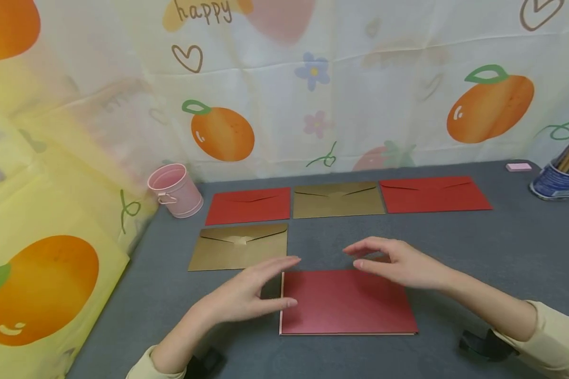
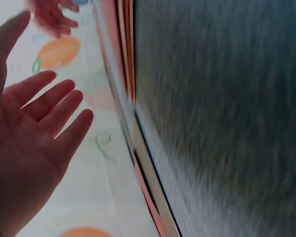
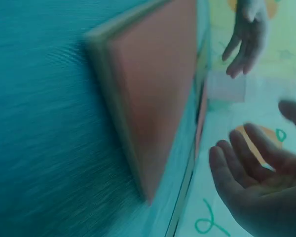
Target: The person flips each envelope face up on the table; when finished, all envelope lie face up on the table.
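Note:
A red envelope stack [image 1: 346, 302] lies flat on the grey table [image 1: 526, 252] near the front. My left hand [image 1: 261, 287] hovers at its left edge, fingers straight, thumb close to the corner, holding nothing. Over the stack's far edge my right hand [image 1: 384, 260] floats with relaxed fingers, also empty. In the left wrist view the left hand [image 2: 34, 123] shows an open palm beside the envelope edges [image 2: 138, 148]. The right wrist view has the right hand [image 3: 256, 177] open next to the red envelope [image 3: 153, 94].
Behind the stack lie a gold envelope [image 1: 239, 246], a red envelope [image 1: 248, 205], another gold one [image 1: 337, 200] and a red one [image 1: 433, 195]. A pink bucket [image 1: 175, 190] stands back left. A blue cup of sticks [image 1: 557, 179] and a pink eraser [image 1: 518, 167] sit back right.

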Available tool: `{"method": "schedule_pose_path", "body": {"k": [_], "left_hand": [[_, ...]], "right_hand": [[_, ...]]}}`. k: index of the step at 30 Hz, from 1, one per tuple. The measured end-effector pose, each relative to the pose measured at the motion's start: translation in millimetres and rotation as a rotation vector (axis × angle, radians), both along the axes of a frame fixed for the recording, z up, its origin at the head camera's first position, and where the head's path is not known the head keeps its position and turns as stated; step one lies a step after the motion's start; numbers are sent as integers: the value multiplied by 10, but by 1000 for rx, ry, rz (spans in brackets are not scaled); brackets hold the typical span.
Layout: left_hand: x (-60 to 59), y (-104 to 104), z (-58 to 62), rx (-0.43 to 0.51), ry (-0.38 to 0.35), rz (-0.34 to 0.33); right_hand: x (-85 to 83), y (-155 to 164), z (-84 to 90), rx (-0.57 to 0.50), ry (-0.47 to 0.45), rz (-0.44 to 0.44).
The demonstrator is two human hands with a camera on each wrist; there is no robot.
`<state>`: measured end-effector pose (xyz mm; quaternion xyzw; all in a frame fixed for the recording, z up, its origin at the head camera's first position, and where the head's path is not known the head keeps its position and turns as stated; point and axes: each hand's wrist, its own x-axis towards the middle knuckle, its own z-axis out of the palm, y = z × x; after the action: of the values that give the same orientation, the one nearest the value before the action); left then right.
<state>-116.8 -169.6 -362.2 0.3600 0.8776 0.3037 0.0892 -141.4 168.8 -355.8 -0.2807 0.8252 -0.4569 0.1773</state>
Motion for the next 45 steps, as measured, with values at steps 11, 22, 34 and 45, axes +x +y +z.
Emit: {"method": "schedule_pose_path", "body": {"k": [11, 22, 34, 45], "left_hand": [[154, 160, -156, -302, 15, -191], [158, 165, -169, -329, 13, -150], [82, 125, -105, -229, 58, -205], [-81, 82, -87, 226, 337, -269]], "right_hand": [[435, 311, -215, 333, 266, 204], [461, 381, -314, 369, 435, 238], [376, 379, -176, 402, 378, 215], [227, 417, -134, 1, 536, 142]]}}
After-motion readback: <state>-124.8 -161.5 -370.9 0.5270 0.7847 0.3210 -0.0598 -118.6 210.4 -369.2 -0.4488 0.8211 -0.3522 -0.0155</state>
